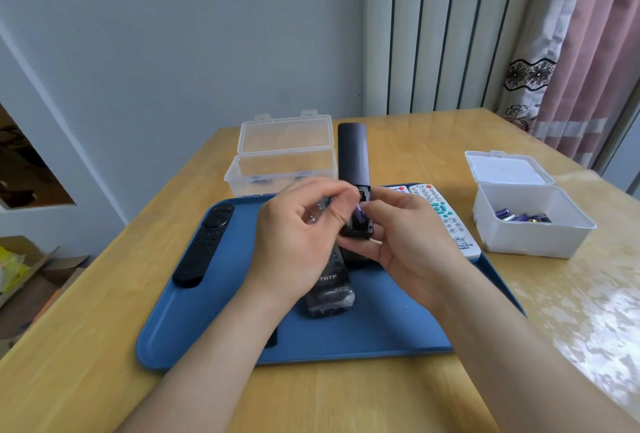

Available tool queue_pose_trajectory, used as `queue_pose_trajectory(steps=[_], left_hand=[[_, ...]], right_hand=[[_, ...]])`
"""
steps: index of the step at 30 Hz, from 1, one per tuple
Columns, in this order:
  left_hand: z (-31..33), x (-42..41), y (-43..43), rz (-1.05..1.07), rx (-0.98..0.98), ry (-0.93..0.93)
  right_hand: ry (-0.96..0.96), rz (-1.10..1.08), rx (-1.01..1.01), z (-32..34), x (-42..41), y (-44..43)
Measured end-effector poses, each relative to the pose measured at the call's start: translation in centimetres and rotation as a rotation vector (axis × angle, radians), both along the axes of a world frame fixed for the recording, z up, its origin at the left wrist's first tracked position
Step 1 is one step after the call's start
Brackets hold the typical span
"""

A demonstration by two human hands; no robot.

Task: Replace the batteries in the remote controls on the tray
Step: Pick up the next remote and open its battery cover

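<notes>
at the left of the blue tray [207, 328] lies a flat black remote [204, 245]. my left hand [304, 225] pinches a purple battery [358, 213] with curled fingers at the open bay of the raised remote [353, 155]. my right hand [412, 235] grips that remote's near end above the tray's middle.

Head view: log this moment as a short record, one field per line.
in hand: raised black remote, battery compartment open, near end gripped by right hand
battery: purple battery at that compartment, pinched by fingers of left hand
tray: blue tray on wooden table; flat black remote at left, wrapped remote under the hands, white remote at right
boxes: clear box behind tray, lid open; white box to the right, lid open, purple batteries inside
</notes>
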State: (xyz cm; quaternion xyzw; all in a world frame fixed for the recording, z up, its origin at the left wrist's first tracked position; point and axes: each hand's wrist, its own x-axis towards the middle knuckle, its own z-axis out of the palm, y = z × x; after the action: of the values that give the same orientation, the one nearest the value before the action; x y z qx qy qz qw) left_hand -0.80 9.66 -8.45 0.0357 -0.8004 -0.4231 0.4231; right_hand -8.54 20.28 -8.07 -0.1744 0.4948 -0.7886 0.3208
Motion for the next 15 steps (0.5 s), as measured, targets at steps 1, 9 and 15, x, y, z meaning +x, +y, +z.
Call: queue_pose_trajectory(steps=[1,9,15], left_hand=[[0.4,0.0,0.2,-0.048,0.222,0.006],[1.8,-0.9,-0.3,-0.23,1.011,-0.379],[7.1,-5.5,4.9,-0.371,0.309,-0.553]], right_hand=[[0.008,-0.015,0.007,0.0,0.0,0.0],[0.069,-0.18,0.178,0.0,-1.3,0.7],[0.484,-0.334,0.395,-0.2,-3.1,1.9]])
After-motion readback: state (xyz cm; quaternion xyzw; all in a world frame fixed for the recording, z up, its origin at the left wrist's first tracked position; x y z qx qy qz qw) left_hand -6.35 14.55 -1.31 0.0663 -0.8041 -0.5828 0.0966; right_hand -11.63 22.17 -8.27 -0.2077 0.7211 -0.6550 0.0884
